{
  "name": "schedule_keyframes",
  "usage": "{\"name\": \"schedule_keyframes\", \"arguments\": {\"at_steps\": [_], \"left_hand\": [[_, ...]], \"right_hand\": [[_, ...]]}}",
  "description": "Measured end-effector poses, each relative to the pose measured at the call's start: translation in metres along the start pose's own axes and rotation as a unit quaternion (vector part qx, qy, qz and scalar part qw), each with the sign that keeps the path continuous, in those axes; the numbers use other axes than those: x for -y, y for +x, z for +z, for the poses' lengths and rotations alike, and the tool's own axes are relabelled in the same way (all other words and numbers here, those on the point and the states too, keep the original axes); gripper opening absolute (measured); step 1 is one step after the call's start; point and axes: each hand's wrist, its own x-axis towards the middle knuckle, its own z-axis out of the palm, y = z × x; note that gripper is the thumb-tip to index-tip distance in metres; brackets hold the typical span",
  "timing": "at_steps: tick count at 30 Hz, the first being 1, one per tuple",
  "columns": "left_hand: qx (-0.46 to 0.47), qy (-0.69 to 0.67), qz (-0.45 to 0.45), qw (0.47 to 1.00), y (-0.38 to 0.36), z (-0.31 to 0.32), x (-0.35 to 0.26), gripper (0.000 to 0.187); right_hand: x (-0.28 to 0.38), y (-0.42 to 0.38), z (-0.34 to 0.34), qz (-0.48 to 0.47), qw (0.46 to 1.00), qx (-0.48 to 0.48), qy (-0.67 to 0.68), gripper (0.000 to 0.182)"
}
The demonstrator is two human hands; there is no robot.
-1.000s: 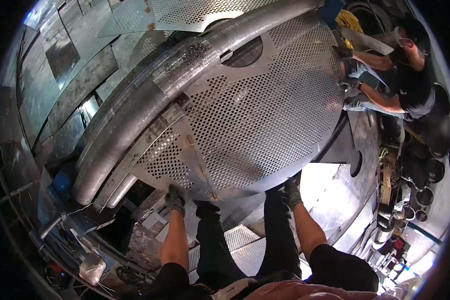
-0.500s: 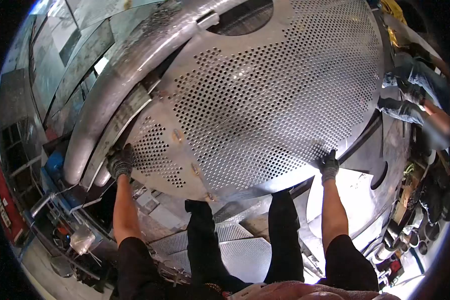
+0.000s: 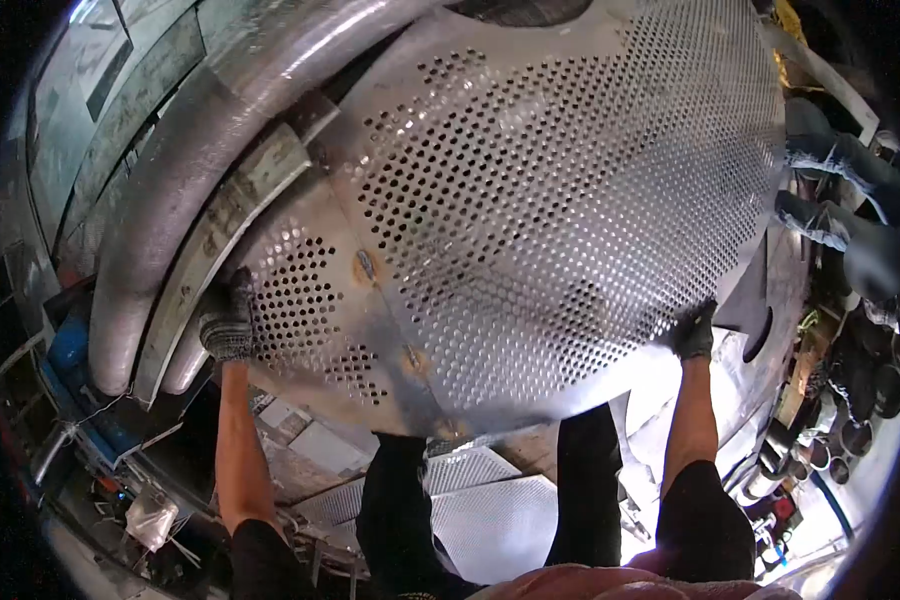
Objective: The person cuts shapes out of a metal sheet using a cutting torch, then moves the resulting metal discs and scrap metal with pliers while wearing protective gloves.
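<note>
Both arms reach forward, spread wide, bare forearms ending in dark gloves. The left hand [image 3: 226, 325] has its fingers clenched on the left rim of the large round perforated plate [image 3: 560, 200], beside the curved pipe [image 3: 170, 190]; the right hand [image 3: 692, 332] grasps the plate's lower right edge. The plate lies ahead of the person's legs, tilted, its welded seam [image 3: 385, 300] running from upper left toward lower right. No writing is legible

Both gloved hands grip the big perforated plate [image 3: 560, 190] by its near rim: left hand [image 3: 226, 325] at the left edge beside the curved pipe [image 3: 160, 230], right hand [image 3: 692, 330] at the lower right edge. Another person's legs [image 3: 840, 190] at far right. Smaller perforated sheet [image 3: 490, 510] lies on the floor below.
</note>
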Motion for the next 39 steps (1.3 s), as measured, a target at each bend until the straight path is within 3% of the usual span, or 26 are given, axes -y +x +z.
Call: {"name": "schedule_keyframes", "arguments": {"at_steps": [1,2,3,4,6,8,9,10,11,12,13,15,16,17,19,20,21,23,24,26,29,31,32,35,38,39], "left_hand": [[0.01,0.002,0.004,1.0,0.0,-0.009,-0.002,0.046],[0.019,0.005,0.007,1.0,-0.001,-0.019,-0.003,0.045],[0.027,0.008,0.011,1.0,-0.002,-0.028,-0.003,0.045],[0.017,0.009,0.02,1.0,-0.009,-0.029,0.001,0.043],[-0.004,0.012,0.037,0.999,-0.024,-0.032,0.007,0.04],[0.112,0.072,-0.009,0.991,-0.047,-0.06,-0.008,0.041],[0.15,0.091,-0.026,0.984,-0.055,-0.06,-0.004,0.041],[-0.057,-0.018,0.005,0.998,-0.061,-0.02,0.027,0.039],[-0.255,-0.117,0.046,0.959,-0.068,0.014,0.059,0.051],[-0.253,-0.111,0.05,0.96,-0.078,0.045,0.089,0.051],[-0.184,-0.166,0.022,0.968,-0.083,0.071,0.115,0.05],[-0.033,-0.166,-0.152,0.974,-0.087,0.037,0.086,0.049],[-0.037,-0.165,-0.152,0.974,-0.088,0.041,0.088,0.049],[-0.057,-0.08,-0.089,0.991,-0.09,0.049,0.094,0.052],[0.094,0.005,-0.09,0.991,-0.096,0.022,0.077,0.034],[0.168,0.045,-0.079,0.982,-0.099,0.007,0.067,0.045],[0.172,0.113,-0.044,0.978,-0.101,0.015,0.065,0.048],[0.174,0.182,-0.01,0.968,-0.105,0.056,0.076,0.051],[0.181,0.092,-0.033,0.979,-0.099,0.095,0.095,0.054],[0.188,-0.003,-0.055,0.981,-0.101,0.115,0.092,0.058],[0.145,-0.032,-0.024,0.989,-0.11,0.081,0.063,0.058],[0.195,-0.059,-0.115,0.972,-0.12,-0.004,0.019,0.059],[0.181,-0.033,-0.113,0.976,-0.118,-0.001,0.026,0.057],[0.141,0.094,-0.029,0.985,-0.082,0.057,0.095,0.054],[0.053,0.345,0.124,0.929,-0.047,0.106,0.175,0.051],[-0.024,0.395,0.203,0.896,-0.059,0.105,0.181,0.052]], "right_hand": [[0.002,-0.006,0.011,0.003,1.0,-0.019,-0.015,0.073],[-0.008,-0.023,0.055,-0.093,0.948,-0.268,-0.141,0.074],[-0.017,-0.039,0.101,-0.059,0.938,-0.317,-0.124,0.082],[0.011,-0.042,0.04,-0.067,0.944,-0.282,-0.155,0.091],[-0.009,-0.078,0.113,-0.003,0.938,-0.296,-0.178,0.099],[-0.01,-0.092,0.111,0.025,0.942,-0.261,-0.21,0.103],[-0.008,-0.093,0.084,-0.007,0.937,-0.258,-0.233,0.103],[-0.017,-0.095,0.083,-0.016,0.935,-0.269,-0.23,0.099],[-0.032,-0.096,0.086,0.001,0.95,-0.244,-0.196,0.096],[-0.045,-0.099,0.089,0.019,0.962,-0.22,-0.162,0.094],[-0.053,-0.099,0.09,0.004,0.952,-0.263,-0.154,0.09],[-0.066,-0.095,0.11,0.005,0.946,-0.284,-0.155,0.085],[-0.066,-0.091,0.112,0.006,0.949,-0.274,-0.156,0.082],[-0.064,-0.088,0.116,0.01,0.948,-0.271,-0.166,0.081],[-0.046,-0.071,0.098,0.025,0.959,-0.243,-0.145,0.081],[-0.038,-0.066,0.085,0.038,0.967,-0.219,-0.123,0.081],[-0.032,-0.058,0.094,0.027,0.948,-0.277,-0.155,0.084],[-0.02,-0.043,0.101,0.036,0.952,-0.253,-0.17,0.091],[-0.017,-0.039,0.115,0.028,0.96,-0.229,-0.161,0.092],[0.002,-0.026,0.102,0.028,0.954,-0.238,-0.178,0.09],[0.016,-0.023,0.094,0.022,0.954,-0.233,-0.185,0.087],[0.004,-0.021,0.104,0.002,0.965,-0.211,-0.157,0.084],[0.0,-0.025,0.107,0.004,0.965,-0.213,-0.15,0.084],[-0.002,-0.045,0.089,0.009,0.969,-0.223,-0.102,0.088],[-0.019,-0.021,0.05,0.024,0.965,-0.155,-0.21,0.054],[-0.025,-0.016,0.073,0.004,0.962,-0.196,-0.189,0.049]]}}
